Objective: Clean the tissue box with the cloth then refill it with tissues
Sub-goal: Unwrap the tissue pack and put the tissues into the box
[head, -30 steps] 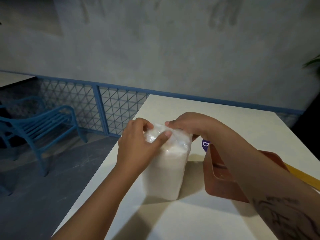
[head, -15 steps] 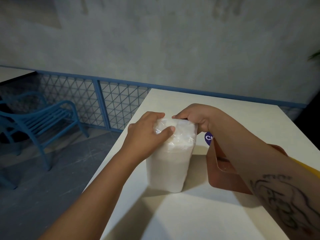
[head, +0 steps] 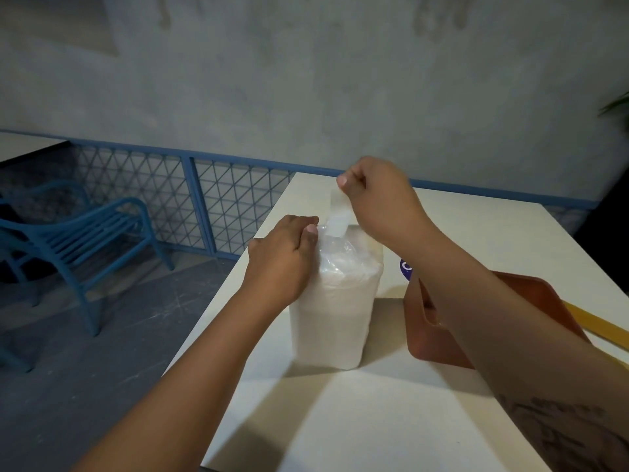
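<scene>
A pack of white tissues [head: 332,318] in clear plastic wrap stands upright on the white table [head: 391,420]. My left hand [head: 280,257] grips the pack's upper left side. Above the pack, my right hand [head: 377,192] pinches a strip of clear plastic [head: 337,214] that still runs down to the pack's top. The brown tissue box [head: 432,332] sits just right of the pack, partly hidden behind my right forearm. No cloth is in view.
A yellow flat piece [head: 599,323] lies on the table behind the box. A purple round label [head: 405,267] shows behind my right forearm. A blue chair [head: 85,240] and blue mesh railing [head: 204,199] stand off the table's left edge.
My right hand has risen from the pack's top, pulling a strip of the plastic wrap upward. My left hand stays gripping the pack's side.
</scene>
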The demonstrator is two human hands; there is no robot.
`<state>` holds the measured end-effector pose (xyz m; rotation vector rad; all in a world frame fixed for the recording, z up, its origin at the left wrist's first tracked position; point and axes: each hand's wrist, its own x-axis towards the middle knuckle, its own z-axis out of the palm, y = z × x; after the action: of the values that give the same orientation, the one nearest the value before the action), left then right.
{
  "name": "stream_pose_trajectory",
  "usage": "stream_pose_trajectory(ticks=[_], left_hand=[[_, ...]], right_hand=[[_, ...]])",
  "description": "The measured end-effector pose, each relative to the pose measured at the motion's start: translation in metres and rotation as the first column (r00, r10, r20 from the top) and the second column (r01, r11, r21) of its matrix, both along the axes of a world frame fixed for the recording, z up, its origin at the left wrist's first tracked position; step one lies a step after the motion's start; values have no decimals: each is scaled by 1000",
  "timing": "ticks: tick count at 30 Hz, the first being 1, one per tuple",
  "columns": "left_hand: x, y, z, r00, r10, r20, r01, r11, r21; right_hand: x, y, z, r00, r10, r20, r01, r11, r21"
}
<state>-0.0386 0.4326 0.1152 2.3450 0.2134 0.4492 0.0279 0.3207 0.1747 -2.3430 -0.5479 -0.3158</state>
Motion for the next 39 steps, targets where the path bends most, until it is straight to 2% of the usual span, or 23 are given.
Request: stream_pose_trajectory(ticks=[3,6,8,10,12,14,19,21,23,25,28,30,32,34,35,37,39], left_hand=[[1,-2,-3,1000,-6,27,8,999,-45],[2,2,-7,998,-53,44,61,977,-203],[2,4,-7,996,-83,34,89,940,-330],[4,5,-7,994,-109,16,105,888,-449],[6,7,-4,990,-140,-23,107,843,-527],[6,9,-2,980,-192,-59,131,833,-537],[4,16,1,948,-299,-107,229,877,-422],[3,15,1,945,-305,-120,238,891,-387],[1,14,1,943,-307,-126,239,893,-382],[0,14,0,947,-301,-113,235,888,-396],[-1,14,-1,951,-291,-100,230,887,-400],[-1,13,-1,951,-294,-96,234,886,-401],[-1,13,-1,952,-292,-95,231,884,-406],[-1,14,-2,952,-291,-95,232,889,-395],[0,14,-2,952,-290,-94,234,893,-385],[1,14,-2,953,-287,-96,234,901,-366],[2,14,-2,952,-291,-99,235,897,-374]], right_hand=[[-24,-12,6,984,64,163,-80,992,95],[-50,-21,-14,934,120,335,-165,981,106],[-63,-28,-38,858,126,498,-170,984,45],[-70,-34,-68,739,168,653,-164,984,-68],[-77,-37,-97,640,228,734,-163,973,-160],[-81,-38,-124,600,238,764,-146,971,-188],[-71,-46,-160,607,144,781,-51,988,-143],[-68,-47,-163,633,112,766,-45,993,-109],[-71,-45,-164,716,70,694,-82,997,-16],[-78,-40,-163,847,34,531,-150,973,178],[-92,-33,-156,979,20,202,-127,836,534],[-98,-30,-151,999,42,25,-48,727,685],[-100,-30,-146,984,136,-116,12,599,801],[-100,-30,-140,950,236,-204,47,537,843],[-100,-30,-137,939,259,-226,45,559,828],[-98,-29,-135,953,234,-191,-13,663,749],[-94,-31,-132,994,112,18,-100,796,597]])
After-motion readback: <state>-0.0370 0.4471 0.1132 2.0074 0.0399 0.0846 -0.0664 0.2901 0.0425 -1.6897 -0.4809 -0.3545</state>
